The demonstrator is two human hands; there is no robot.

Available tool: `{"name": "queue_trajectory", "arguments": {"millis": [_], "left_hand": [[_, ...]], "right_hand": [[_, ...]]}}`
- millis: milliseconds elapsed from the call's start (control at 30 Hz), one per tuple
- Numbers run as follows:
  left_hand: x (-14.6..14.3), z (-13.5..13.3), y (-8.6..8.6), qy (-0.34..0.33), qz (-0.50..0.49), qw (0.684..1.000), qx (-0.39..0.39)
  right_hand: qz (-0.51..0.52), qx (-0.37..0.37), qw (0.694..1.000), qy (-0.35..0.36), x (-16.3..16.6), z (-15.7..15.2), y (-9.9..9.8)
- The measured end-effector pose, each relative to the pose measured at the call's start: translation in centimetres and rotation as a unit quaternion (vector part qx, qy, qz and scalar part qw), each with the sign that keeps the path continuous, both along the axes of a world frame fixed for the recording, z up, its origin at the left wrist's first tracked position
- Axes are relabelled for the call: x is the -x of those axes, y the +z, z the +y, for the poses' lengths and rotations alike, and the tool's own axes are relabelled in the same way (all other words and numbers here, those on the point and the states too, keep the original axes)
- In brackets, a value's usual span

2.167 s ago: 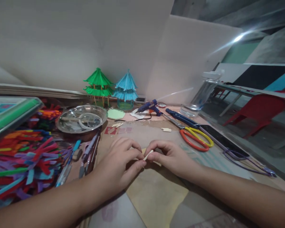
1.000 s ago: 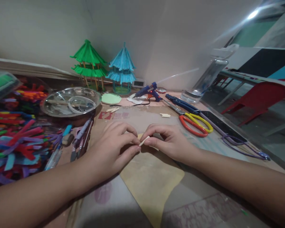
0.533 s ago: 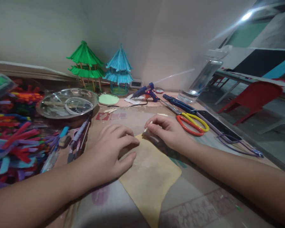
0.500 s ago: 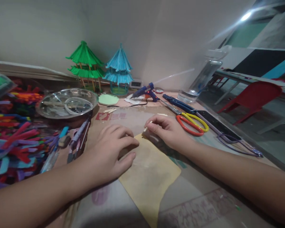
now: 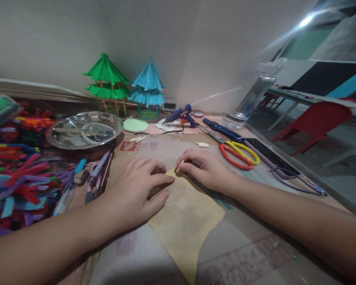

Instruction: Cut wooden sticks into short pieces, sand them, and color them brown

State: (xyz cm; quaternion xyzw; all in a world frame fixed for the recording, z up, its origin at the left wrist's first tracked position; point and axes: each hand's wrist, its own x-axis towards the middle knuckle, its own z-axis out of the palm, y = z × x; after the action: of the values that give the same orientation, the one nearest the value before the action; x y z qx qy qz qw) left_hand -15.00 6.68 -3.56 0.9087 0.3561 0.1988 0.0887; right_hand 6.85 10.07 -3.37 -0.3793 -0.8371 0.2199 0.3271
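Observation:
My right hand (image 5: 206,168) is closed in a pinch on a short pale wooden stick (image 5: 180,163), held low over the far corner of a yellow sheet (image 5: 186,219). My left hand (image 5: 136,190) rests on the left edge of that sheet with its fingers curled over something I cannot make out. The two hands are a short way apart. More short stick pieces (image 5: 202,145) lie just beyond my right hand.
A metal bowl (image 5: 84,130), pens (image 5: 99,170) and a heap of coloured strips (image 5: 20,178) lie left. Green (image 5: 106,81) and blue pagoda models (image 5: 148,87), a glue gun (image 5: 180,115), scissors (image 5: 240,155), a water bottle (image 5: 252,99) and a phone (image 5: 269,156) stand behind and right.
The hands, together on the stick a second ago, have separated. My right hand took the stick up and away, then brought it back down to the sheet's far corner.

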Motion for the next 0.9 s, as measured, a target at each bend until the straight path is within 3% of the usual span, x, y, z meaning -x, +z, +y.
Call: {"name": "queue_trajectory", "arguments": {"millis": [133, 333, 433, 767, 900], "left_hand": [[0.01, 0.01, -0.01, 0.001, 0.0, 1.0, 0.003], [0.04, 0.02, -0.09, 0.004, -0.009, 1.0, 0.005], [0.0, 0.0, -0.07, 0.009, -0.011, 1.0, 0.012], [0.0, 0.05, 0.01, 0.028, -0.02, 0.999, 0.027], [0.09, -0.14, 0.14, 0.022, -0.012, 0.999, 0.02]], "right_hand": [[0.011, 0.019, 1.0, -0.011, 0.1, 0.0, -0.02], [0.069, 0.148, 0.986, -0.02, 0.05, 0.08, -0.06], [0.08, 0.169, 0.982, -0.013, 0.06, 0.11, -0.09], [0.034, 0.098, 0.994, -0.024, 0.0, 0.01, 0.23], [0.085, 0.078, 0.993, -0.024, -0.05, -0.39, -0.03]]}}
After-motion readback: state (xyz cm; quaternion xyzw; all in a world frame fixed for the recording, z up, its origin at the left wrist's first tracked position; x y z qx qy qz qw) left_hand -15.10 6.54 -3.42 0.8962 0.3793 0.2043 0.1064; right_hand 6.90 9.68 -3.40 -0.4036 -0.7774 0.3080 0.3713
